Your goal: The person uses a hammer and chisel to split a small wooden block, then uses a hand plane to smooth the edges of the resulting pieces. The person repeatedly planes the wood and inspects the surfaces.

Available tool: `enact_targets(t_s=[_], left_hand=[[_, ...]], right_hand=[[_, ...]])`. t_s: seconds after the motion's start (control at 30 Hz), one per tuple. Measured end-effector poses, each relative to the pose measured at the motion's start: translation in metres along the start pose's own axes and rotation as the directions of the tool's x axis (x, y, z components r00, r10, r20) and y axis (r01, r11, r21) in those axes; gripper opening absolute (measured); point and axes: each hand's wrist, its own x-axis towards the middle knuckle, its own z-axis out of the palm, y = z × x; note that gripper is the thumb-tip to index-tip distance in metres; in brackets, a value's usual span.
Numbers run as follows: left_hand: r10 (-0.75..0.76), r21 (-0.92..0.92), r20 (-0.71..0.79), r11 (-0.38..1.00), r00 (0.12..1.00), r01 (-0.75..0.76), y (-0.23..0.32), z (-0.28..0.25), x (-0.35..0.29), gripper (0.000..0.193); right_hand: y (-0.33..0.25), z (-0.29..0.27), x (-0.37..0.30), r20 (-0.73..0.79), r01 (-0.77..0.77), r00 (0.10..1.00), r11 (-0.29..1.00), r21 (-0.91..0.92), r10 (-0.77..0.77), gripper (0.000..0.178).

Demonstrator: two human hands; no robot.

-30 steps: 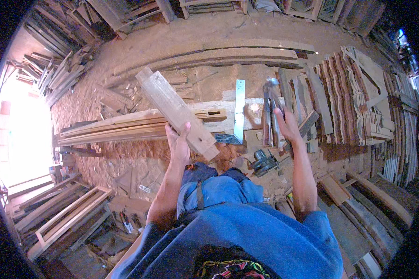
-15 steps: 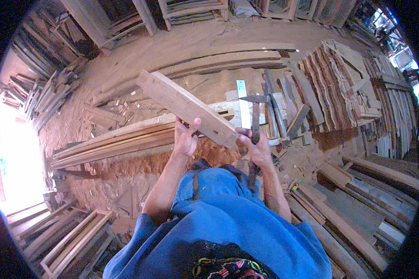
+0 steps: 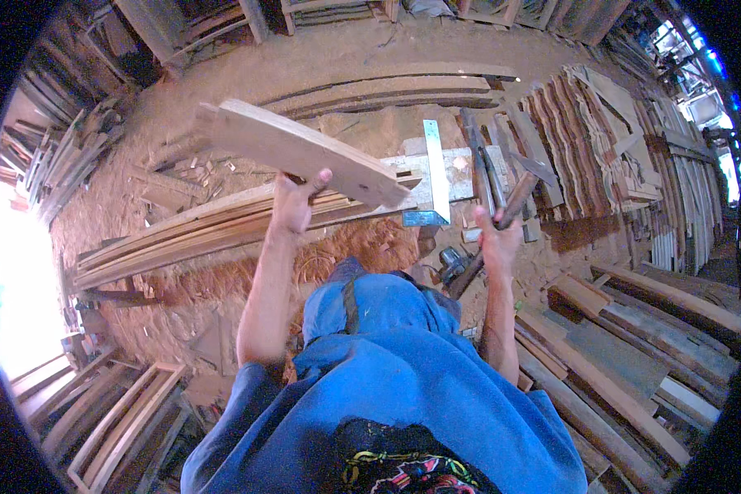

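Note:
My left hand (image 3: pixel 293 206) is closed around the lower edge of a thick, pale wooden board (image 3: pixel 305 156), thumb on its face. The board is held in the air, slanting from upper left down to the right, with a small dark hole near its right end. In my right hand (image 3: pixel 499 244) is a hammer (image 3: pixel 517 198), gripped by its dark wooden handle, its metal head up and to the right. Between the two hands, a try square (image 3: pixel 436 173) with a silver blade and bluish stock lies on a light work surface (image 3: pixel 461 165).
Long planks (image 3: pixel 198 235) lie stacked at left, with wood scraps beyond. A dark power tool (image 3: pixel 453 265) sits near my right forearm. Wavy-edged boards (image 3: pixel 564 152) stand at right, timber pieces (image 3: pixel 617 370) lie lower right, and wooden frames (image 3: pixel 132 420) lie lower left.
My hands have moved apart. The board has gone left with my left hand; the hammer has swung right with my right hand, away from the board's end, leaving the try square's stock in sight.

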Motion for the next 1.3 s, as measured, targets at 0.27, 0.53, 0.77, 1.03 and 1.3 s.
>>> enact_targets(t_s=[0.27,0.53,0.77,1.03,1.3], left_hand=[[0.09,0.394,0.069,0.913,0.994,-0.11,-0.03,-0.029,0.033,0.049],[0.08,0.464,0.164,0.873,0.983,-0.148,-0.032,-0.035,0.03,0.046],[0.043,0.472,0.158,0.875,0.987,-0.113,-0.028,-0.006,0.026,0.048],[-0.053,0.376,0.191,0.926,0.98,-0.023,-0.039,-0.009,0.029,0.051],[0.084,0.362,0.222,0.918,0.972,-0.162,-0.065,-0.008,0.026,0.057]], right_hand=[[0.038,-0.056,-0.001,0.071,-0.004,0.997,0.974,-0.226,0.02,0.034],[0.052,-0.055,-0.021,0.121,0.025,0.993,0.97,-0.241,0.005,0.033],[0.031,-0.053,-0.028,0.156,-0.035,0.985,0.965,-0.258,0.078,0.034],[0.011,-0.055,-0.034,0.146,-0.022,0.988,0.967,-0.253,0.06,0.035],[-0.003,-0.057,-0.035,0.264,-0.037,0.964,0.999,-0.014,0.039,0.038]])
